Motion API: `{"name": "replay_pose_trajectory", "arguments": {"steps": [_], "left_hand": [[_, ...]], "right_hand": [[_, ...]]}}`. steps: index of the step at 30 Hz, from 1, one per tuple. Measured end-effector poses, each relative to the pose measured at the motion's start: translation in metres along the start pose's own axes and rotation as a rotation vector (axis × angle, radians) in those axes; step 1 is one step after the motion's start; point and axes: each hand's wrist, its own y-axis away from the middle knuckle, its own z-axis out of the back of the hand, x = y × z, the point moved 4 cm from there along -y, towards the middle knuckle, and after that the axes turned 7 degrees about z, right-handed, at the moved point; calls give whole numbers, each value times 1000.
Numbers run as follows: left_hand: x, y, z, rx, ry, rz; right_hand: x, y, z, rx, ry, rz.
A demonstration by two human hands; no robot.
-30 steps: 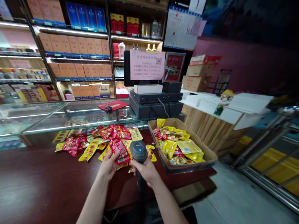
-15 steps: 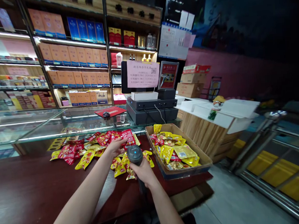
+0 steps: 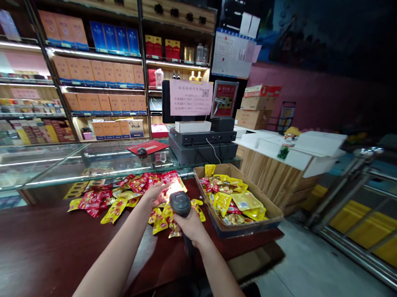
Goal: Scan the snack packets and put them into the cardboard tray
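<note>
My right hand [image 3: 192, 228] is wrapped round the handle of a dark handheld barcode scanner [image 3: 180, 204]. The scanner's head faces away from me, and bright light falls on a red snack packet [image 3: 171, 178] just beyond it. At that packet's left edge, my left hand [image 3: 155, 195] grips it with the fingers; part of the grip is hidden by glare. Yellow snack packets [image 3: 160, 225] lie under and around the scanner. More red packets [image 3: 93, 200] and a yellow packet [image 3: 114, 210] are spread to the left of my left hand.
An open cardboard box [image 3: 275, 214] of mixed packets stands right of the scanner on the dark red table [image 3: 33, 248]. Behind the table runs a glass counter [image 3: 65, 168] with a computer mouse [image 3: 141, 151], a cash drawer [image 3: 202, 153] and a monitor bearing a pink sign [image 3: 189, 98].
The scanner's light has come on and now shines brightly on the red packet and my left fingertips. The blue light on top of the scanner has gone out. Both hands stay nearly in place.
</note>
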Motion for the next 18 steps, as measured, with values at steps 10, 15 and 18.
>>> {"name": "replay_pose_trajectory", "arguments": {"steps": [10, 15, 18], "left_hand": [[2, 15, -10, 19, -48, 38], [9, 28, -22, 124, -185, 115], [8, 38, -35, 176, -155, 199]], "right_hand": [[22, 4, 27, -216, -140, 125], [33, -13, 58, -150, -403, -114], [43, -23, 73, 8, -589, -249]]}}
